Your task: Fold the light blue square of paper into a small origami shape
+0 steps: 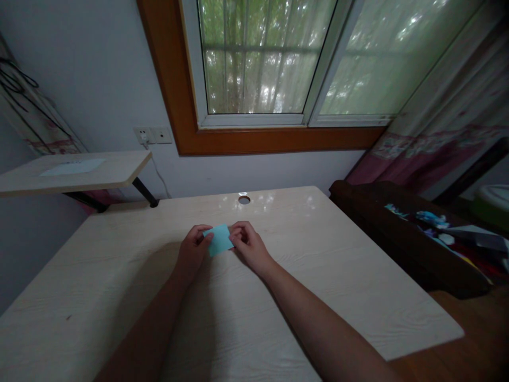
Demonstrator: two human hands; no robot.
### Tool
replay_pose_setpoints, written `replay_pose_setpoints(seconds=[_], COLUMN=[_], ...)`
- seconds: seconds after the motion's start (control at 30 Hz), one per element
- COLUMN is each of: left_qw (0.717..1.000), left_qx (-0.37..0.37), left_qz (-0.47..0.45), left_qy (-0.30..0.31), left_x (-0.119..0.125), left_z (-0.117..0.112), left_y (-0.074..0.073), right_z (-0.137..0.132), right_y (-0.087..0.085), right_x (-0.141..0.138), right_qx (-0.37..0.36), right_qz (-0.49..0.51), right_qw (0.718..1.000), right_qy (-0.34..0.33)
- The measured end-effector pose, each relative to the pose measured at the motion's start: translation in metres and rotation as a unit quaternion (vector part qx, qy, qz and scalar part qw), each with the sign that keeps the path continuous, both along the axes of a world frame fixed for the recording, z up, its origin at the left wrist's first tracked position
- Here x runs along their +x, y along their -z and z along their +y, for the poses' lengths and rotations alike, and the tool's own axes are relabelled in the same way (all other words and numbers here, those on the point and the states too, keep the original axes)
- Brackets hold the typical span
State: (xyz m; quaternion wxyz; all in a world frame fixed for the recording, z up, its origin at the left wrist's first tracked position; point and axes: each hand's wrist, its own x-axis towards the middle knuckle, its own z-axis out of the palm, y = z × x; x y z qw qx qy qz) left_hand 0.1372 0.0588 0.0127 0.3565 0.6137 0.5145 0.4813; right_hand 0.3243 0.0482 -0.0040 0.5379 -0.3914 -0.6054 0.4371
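Paper (219, 240), light blue and roughly four-sided, spans the small gap between the two hands, sitting a little askew over the pale wood-grain desk (358, 297). The left hand (193, 246) pinches it by its left edge, thumb on the near face and the other fingers curled behind. The right hand (248, 244) grips the opposite edge between thumb and bent fingers, its forearm running back toward the lower right. Whether the lower edge of the sheet touches the desk is hard to tell from this height, as shadow lies around it. Just beyond the hands, a round hole (244, 200) opens near the far edge of the desk. Farther off, to the left of the left hand, a raised shelf (115, 165) on black supports carries a pale flat sheet (73, 167), and wall sockets (161, 135) with a white cable (161, 172) are set past it. Above and beyond both hands is a window (262, 63) in an orange-brown surround (246, 143). Well to the right of the right hand, a patterned curtain (437, 122) hangs behind dark brown furniture (369, 212) with assorted things on it.
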Motion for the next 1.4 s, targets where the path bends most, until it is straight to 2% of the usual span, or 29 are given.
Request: replay_pose_setpoints(seconds=[0.07, 0.2, 0.3, 0.47, 0.63, 0.7, 0.87, 1.0, 1.17, 1.27, 1.4], left_qw=[1.000, 1.000, 0.999, 0.999, 0.987, 0.982, 0.989, 0.991, 0.993, 0.993, 0.996], left_qx=[0.010, 0.018, 0.017, -0.007, -0.025, -0.027, 0.033, 0.057, 0.059, 0.050, 0.008], left_qz=[-0.004, 0.006, 0.008, -0.040, -0.142, -0.154, -0.056, -0.004, 0.010, 0.016, -0.010], left_qy=[-0.008, -0.022, -0.032, -0.001, 0.071, 0.102, 0.132, 0.124, 0.107, 0.104, 0.086], left_x=[0.000, -0.002, -0.004, -0.003, -0.002, -0.003, -0.001, 0.000, -0.001, -0.002, -0.002], left_z=[0.000, 0.000, -0.001, -0.002, -0.005, -0.006, -0.005, -0.003, -0.001, 0.000, 0.000], left_y=[0.000, -0.001, 0.000, 0.000, 0.001, 0.002, 0.002, 0.000, 0.000, 0.003, 0.008], right_z=[-0.001, -0.004, -0.006, -0.004, 0.000, 0.002, 0.003, 0.003, 0.001, 0.002, 0.002], right_y=[-0.003, -0.012, -0.016, -0.014, -0.010, -0.008, -0.005, -0.008, -0.014, -0.011, -0.004], right_x=[0.000, 0.003, 0.003, 0.000, 0.002, 0.002, 0.002, 0.003, 0.004, 0.003, 0.002], right_qx=[0.020, 0.117, 0.139, 0.115, 0.067, 0.042, 0.007, 0.032, 0.059, 0.032, -0.044], right_qz=[-0.005, -0.094, -0.114, -0.111, -0.056, -0.021, 0.037, -0.001, -0.016, 0.004, 0.046], right_qw=[1.000, 0.988, 0.984, 0.987, 0.995, 0.997, 0.999, 0.999, 0.998, 0.999, 0.998], right_qy=[-0.008, -0.022, -0.019, 0.009, 0.051, 0.058, 0.040, 0.038, 0.012, 0.017, 0.007])
